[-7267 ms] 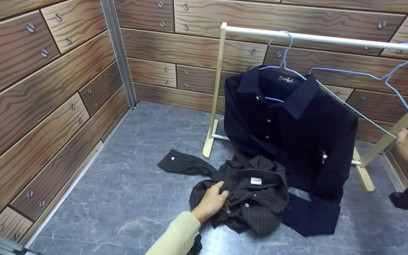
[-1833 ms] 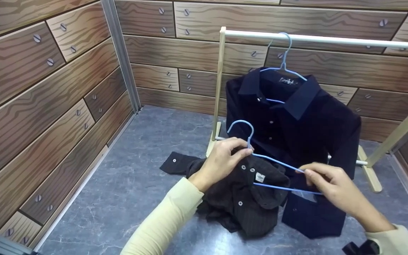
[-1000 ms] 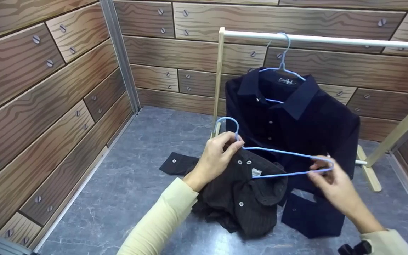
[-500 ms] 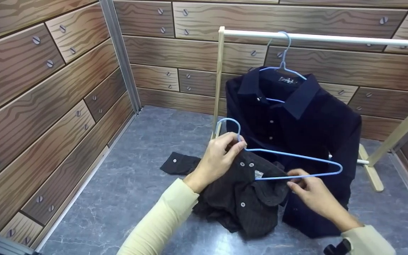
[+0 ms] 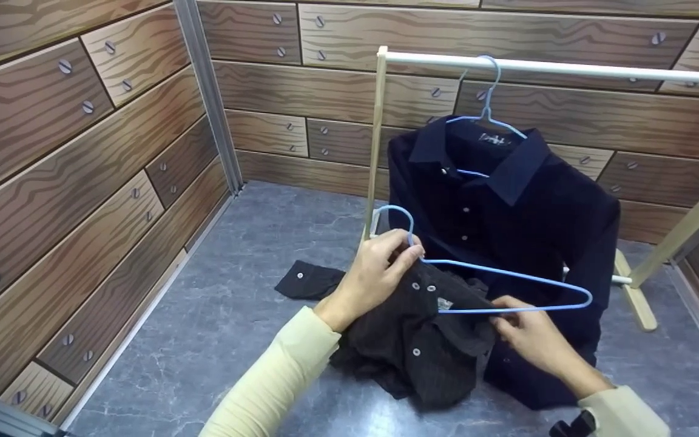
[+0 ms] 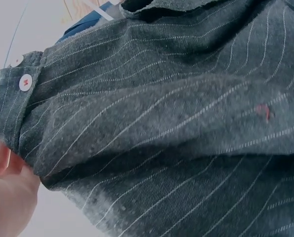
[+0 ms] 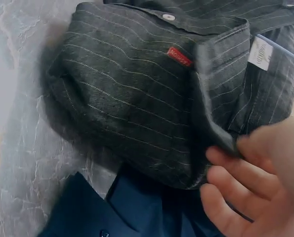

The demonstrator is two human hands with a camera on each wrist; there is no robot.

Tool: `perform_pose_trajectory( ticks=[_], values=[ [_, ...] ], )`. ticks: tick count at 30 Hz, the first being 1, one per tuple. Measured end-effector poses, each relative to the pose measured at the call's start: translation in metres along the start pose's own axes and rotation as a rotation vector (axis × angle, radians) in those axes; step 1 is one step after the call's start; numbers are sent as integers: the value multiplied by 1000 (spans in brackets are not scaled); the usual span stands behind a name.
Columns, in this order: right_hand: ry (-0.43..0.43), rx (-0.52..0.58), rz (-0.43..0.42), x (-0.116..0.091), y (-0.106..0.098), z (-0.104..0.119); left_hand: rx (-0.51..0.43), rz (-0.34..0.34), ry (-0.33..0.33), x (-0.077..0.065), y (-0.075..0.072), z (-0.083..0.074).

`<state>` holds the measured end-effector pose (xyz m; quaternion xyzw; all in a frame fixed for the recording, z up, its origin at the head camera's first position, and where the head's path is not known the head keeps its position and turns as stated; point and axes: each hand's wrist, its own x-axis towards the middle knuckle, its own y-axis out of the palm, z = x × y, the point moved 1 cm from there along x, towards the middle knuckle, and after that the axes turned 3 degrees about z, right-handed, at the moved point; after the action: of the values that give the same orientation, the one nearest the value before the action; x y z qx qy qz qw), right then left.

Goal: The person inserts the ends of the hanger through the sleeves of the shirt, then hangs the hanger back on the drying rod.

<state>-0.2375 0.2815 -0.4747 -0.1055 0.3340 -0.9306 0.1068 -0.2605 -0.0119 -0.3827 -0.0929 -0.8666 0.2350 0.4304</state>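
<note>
My left hand pinches a blue wire clothes hanger just below its hook, close over a dark pinstriped shirt. The hanger's left part is inside the shirt's neck, hidden by cloth. Its right end sticks out in the open. With thumb and fingers my right hand pinches the collar edge of the shirt, as the right wrist view also shows. A white label shows inside the neck. In the left wrist view my fingers are at the buttoned neck edge of the pinstriped shirt.
A navy shirt hangs on another blue hanger from the white rail of a wooden rack, behind my hands. Its lower part lies on the grey marbled surface. Wood-patterned walls enclose the left and back.
The hanger has come off the rail's right side to the pinstriped shirt, its left end going into the neck. My right hand has moved left from the hanger's end to the collar.
</note>
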Motion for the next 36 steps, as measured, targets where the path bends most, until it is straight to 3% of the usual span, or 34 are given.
perform_pose_trajectory(
  ticks=[4, 8, 13, 25, 29, 36],
  values=[
    [20, 37, -102, 0, -9, 7, 56, 31, -24, -3, -3, 2],
    [-7, 53, -185, 0, -21, 19, 176, 54, -73, -6, -6, 4],
    [-25, 59, -233, -4, -34, 36, 296, 62, -121, -11, -8, 6],
    [-111, 73, -189, -12, -58, 49, 368, 60, -132, -18, -10, 12],
    [-109, 129, -166, -14, -66, 50, 404, 51, -131, -19, -8, 13],
    [-91, 92, -126, -17, -76, 51, 464, -9, -108, -18, -6, 11]
  ],
)
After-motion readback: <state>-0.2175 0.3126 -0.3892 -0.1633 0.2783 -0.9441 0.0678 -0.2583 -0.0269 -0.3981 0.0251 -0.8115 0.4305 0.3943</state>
